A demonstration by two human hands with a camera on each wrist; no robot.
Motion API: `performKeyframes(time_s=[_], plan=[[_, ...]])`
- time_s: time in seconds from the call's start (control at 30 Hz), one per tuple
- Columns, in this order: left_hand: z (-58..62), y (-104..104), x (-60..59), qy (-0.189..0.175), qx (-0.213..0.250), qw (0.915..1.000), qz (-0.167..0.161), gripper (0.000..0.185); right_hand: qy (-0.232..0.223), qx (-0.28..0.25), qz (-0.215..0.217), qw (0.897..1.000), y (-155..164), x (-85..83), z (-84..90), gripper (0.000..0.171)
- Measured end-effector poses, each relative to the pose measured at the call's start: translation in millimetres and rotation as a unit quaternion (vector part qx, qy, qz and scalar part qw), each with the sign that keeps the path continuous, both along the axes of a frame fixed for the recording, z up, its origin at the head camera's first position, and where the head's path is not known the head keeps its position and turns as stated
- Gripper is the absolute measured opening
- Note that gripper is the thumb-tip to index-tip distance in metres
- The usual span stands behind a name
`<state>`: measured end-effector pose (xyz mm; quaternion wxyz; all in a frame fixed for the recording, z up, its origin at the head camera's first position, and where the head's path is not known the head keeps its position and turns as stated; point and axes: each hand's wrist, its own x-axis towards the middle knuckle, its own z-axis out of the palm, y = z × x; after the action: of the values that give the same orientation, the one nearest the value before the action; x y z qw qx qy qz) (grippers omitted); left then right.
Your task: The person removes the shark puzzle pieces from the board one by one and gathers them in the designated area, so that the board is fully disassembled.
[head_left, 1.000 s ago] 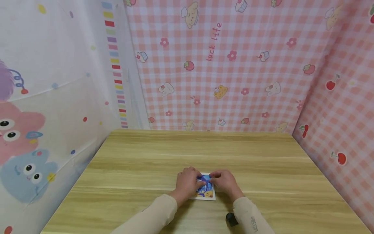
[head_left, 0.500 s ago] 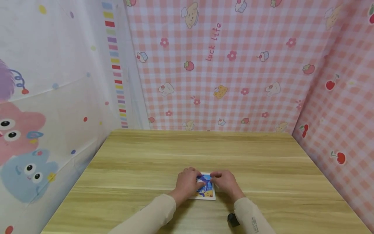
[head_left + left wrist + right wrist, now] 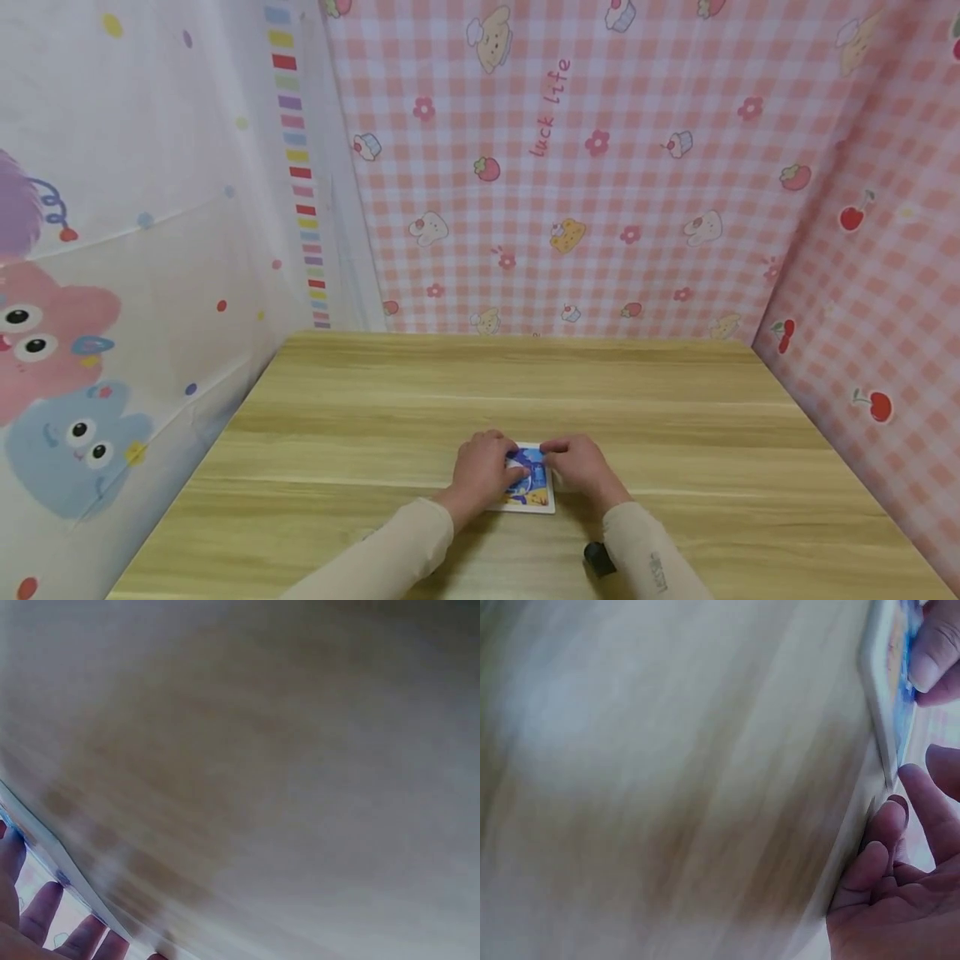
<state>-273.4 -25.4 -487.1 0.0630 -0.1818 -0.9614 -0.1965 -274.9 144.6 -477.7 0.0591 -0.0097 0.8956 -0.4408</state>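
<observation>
A small flat board with a white border and a blue, purple and yellow picture (image 3: 534,492) lies on the wooden table. My left hand (image 3: 483,467) rests over its left part, thumb on the picture. In the left wrist view, the left fingers (image 3: 41,911) spread along the board's edge (image 3: 71,870). My right hand (image 3: 581,467) is at the upper right corner, index fingertip touching there. The right wrist view shows the right thumb apart from the index finger and the other fingers (image 3: 866,874) bent near the table. The left hand covers much of the picture.
A small black object (image 3: 599,558) sits beside the right sleeve (image 3: 648,550), partly hidden by it. The wooden tabletop (image 3: 337,417) reaches back to a pink checked cloth (image 3: 570,192). Printed cloths also hang at the left and right.
Both hands stay nearly in place around the board. The right fingertips have shifted very slightly at the board's upper right corner.
</observation>
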Motion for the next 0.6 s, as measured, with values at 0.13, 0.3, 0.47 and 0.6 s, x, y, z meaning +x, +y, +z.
performKeyframes(time_s=[0.13, 0.3, 0.47, 0.6], plan=[[-0.7, 0.7, 0.9, -0.007, 0.000, 1.0000, 0.000, 0.035, -0.026, -0.034, -0.004, 0.999, 3.8, -0.8, -0.8, 0.022], [-2.1, 1.0, 0.5, -0.005, -0.004, 1.0000, 0.002, 0.036, -0.049, -0.064, -0.012, 0.997, 7.0, -0.9, 1.8, 0.025], [-2.2, 0.3, 0.0, -0.002, -0.005, 1.0000, 0.001, 0.035, -0.045, -0.069, 0.006, 0.997, 6.3, -0.6, 3.2, 0.028], [-1.7, 0.3, -0.5, 0.007, -0.006, 1.0000, 0.000, 0.033, -0.039, -0.074, 0.018, 0.996, 3.9, -1.7, -0.6, 0.032]])
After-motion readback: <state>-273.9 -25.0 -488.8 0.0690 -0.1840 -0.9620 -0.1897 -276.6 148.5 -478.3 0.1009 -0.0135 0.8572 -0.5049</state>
